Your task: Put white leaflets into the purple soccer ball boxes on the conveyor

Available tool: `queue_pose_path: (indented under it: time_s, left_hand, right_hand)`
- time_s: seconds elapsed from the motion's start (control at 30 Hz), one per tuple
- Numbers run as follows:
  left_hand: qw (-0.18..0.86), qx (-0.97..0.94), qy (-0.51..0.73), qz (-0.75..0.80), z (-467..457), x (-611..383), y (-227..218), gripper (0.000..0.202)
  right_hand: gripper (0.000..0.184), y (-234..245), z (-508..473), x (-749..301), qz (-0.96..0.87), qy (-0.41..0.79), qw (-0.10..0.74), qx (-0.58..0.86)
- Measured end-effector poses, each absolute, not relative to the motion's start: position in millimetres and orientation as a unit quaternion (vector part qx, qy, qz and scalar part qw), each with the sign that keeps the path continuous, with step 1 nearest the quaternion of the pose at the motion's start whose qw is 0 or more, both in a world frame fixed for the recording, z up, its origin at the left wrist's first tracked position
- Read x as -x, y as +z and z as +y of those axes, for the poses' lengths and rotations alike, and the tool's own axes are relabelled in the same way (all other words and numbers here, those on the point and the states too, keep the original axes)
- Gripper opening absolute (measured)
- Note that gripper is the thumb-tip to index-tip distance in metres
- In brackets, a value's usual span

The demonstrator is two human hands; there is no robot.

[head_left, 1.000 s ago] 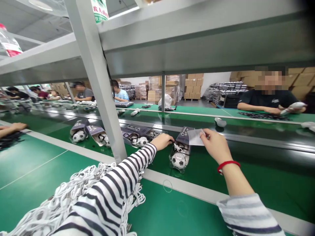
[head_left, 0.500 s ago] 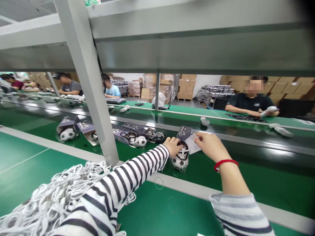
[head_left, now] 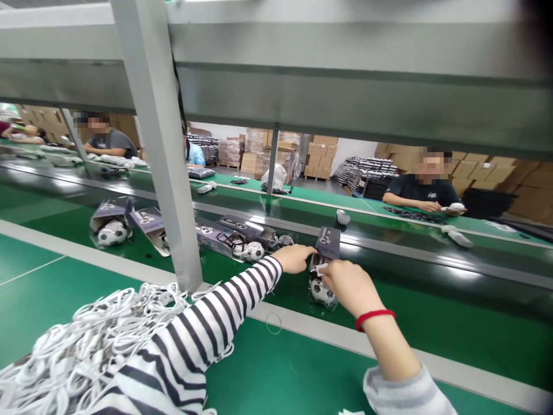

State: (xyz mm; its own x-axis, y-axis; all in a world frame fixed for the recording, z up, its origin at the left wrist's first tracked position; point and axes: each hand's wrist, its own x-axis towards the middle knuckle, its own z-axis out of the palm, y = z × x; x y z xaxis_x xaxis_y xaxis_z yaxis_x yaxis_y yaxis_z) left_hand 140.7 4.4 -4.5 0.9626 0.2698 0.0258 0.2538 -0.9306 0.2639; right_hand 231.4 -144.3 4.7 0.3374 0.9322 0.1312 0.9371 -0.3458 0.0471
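Observation:
A purple-grey printed box [head_left: 328, 243] lies on the green conveyor belt, its open end toward me. Out of that end rests a black-and-white soccer-ball-patterned item [head_left: 322, 292] in clear plastic wrapping. My left hand [head_left: 295, 258] is at the box's left edge, its index finger stretched against the opening; its thumb is largely hidden. My right hand [head_left: 352, 285], a red cord at its wrist, pinches a small white paper slip [head_left: 320, 270] at the mouth of the box, above the ball. The slip is partly covered by the fingers.
Several similar boxes [head_left: 216, 236] with wrapped balls lie along the belt to the left. A pile of white cables [head_left: 108, 334] covers the near table on the left. A grey post [head_left: 159, 144] rises ahead of it. Across the belt, a co-worker [head_left: 423, 187] handles a white item.
My right hand has moved left and inward with the paper slip, which now shows smaller over the ball. My left hand has drawn back to the box's left edge. The view has shifted slightly.

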Motion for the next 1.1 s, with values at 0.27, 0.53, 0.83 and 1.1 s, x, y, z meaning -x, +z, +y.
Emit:
queue_pose_path:
  time_s: [0.27, 0.53, 0.83, 1.1]
  left_hand:
    - [0.129, -0.969, 0.070, 0.200, -6.2, -165.5, -18.5, 0.067]
    - [0.098, -0.985, 0.042, 0.135, -4.7, -152.3, -5.5, 0.056]
    - [0.052, -0.992, 0.083, 0.083, -12.0, -194.7, -15.0, 0.055]
    - [0.053, -0.994, 0.026, 0.094, -37.4, -264.8, -37.3, 0.050]
  right_hand:
    - [0.032, -31.4, -121.2, -255.0, -0.542, -0.049, -0.022, 0.839]
    - [0.047, -11.0, -129.8, -293.5, -0.558, 0.050, -0.042, 0.827]
    - [0.120, -34.6, -191.4, -324.1, -0.558, 0.003, -0.073, 0.826]
    - [0.078, -50.8, -159.6, -362.3, -0.461, -0.107, 0.001, 0.881]
